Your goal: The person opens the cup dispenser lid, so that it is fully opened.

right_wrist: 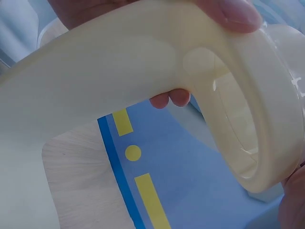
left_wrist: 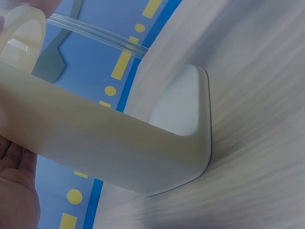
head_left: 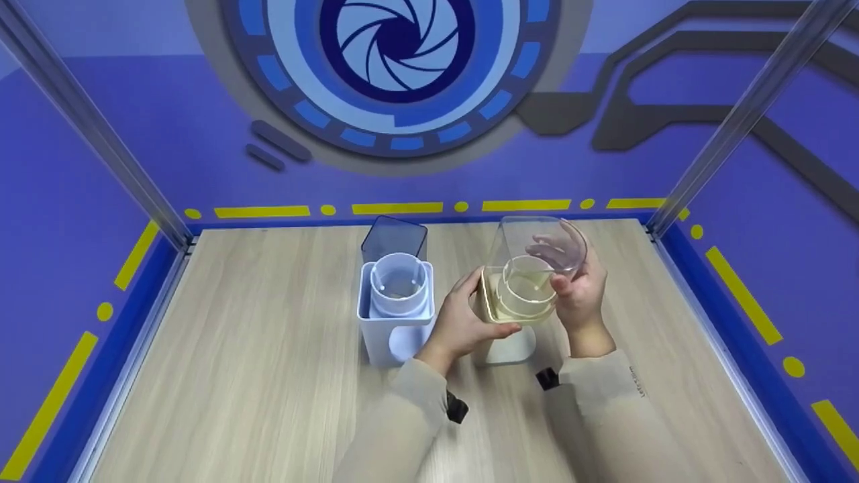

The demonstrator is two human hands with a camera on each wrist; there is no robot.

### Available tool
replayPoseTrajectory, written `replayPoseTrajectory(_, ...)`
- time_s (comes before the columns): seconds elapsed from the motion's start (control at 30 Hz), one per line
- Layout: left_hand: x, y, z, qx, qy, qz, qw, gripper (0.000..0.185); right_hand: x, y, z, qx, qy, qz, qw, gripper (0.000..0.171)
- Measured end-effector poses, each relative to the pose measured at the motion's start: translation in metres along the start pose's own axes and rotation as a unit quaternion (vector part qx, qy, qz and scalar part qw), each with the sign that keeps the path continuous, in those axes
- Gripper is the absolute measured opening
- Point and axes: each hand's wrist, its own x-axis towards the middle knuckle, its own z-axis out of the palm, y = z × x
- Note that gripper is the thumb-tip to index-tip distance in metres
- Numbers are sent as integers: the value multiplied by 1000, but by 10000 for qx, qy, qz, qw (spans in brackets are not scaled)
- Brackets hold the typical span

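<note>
A cream container (head_left: pixel 513 305) with a round inner cup and a raised clear lid (head_left: pixel 537 245) stands tilted at the middle of the wooden table (head_left: pixel 255 376). My left hand (head_left: pixel 463 318) grips its left side, thumb on the front rim. My right hand (head_left: pixel 580 292) holds its right side, fingers behind the clear lid and thumb at the cup's rim. The left wrist view shows the container's cream wall (left_wrist: pixel 119 148) beside my palm (left_wrist: pixel 16 191). In the right wrist view its cream ring (right_wrist: pixel 252 109) fills the frame, with a thumb (right_wrist: pixel 233 12) on top.
A white and blue container (head_left: pixel 394 315) with a dark lid (head_left: pixel 394 238) raised stands just left of my left hand. Metal posts (head_left: pixel 100 134) rise at the table's back corners. Blue walls with yellow marks (head_left: pixel 396 208) close in the table.
</note>
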Motion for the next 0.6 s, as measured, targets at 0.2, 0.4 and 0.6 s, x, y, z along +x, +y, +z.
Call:
replayPoseTrajectory(0.2, 0, 0, 1, 21, -17, 56, 10000, 123, 1, -1, 1, 2, 53, 19, 10000, 101)
replayPoseTrajectory(0.4, 1, 1, 2, -19, -65, -101, 9999, 126, -1, -5, 1, -93, 85, -95, 9999, 107)
replayPoseTrajectory(0.6, 1, 0, 1, -72, -12, -95, 9999, 125, 4, -7, 2, -304, -22, -22, 9995, 107)
